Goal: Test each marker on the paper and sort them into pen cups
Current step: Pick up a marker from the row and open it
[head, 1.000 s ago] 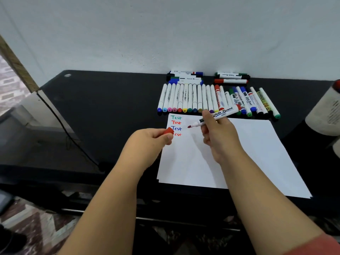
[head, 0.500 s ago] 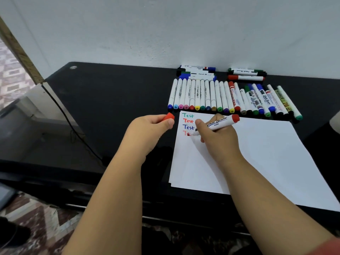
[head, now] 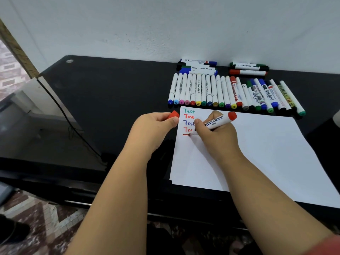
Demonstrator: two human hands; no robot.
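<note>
Paper (head: 257, 153), a white sheet, lies on the black table (head: 110, 92) at lower right of centre, its near edge reaching the table's front. Along its far edge runs a row of markers (head: 233, 93), white barrels with coloured ends side by side, and two smaller piles of markers (head: 248, 69) lie behind them against the wall. The right hand (head: 219, 138) rests on the sheet near its upper left corner, fingers curled round a red marker (head: 216, 123) whose barrel reads "White Board"; the red tail end points to the upper right and the tip touches the paper at a short red stroke. Above that stroke "Test" is written in green, red and blue, then a partly hidden red word. The left hand (head: 154, 129), just left of the sheet, pinches the red cap (head: 173, 114) between thumb and fingers.
</note>
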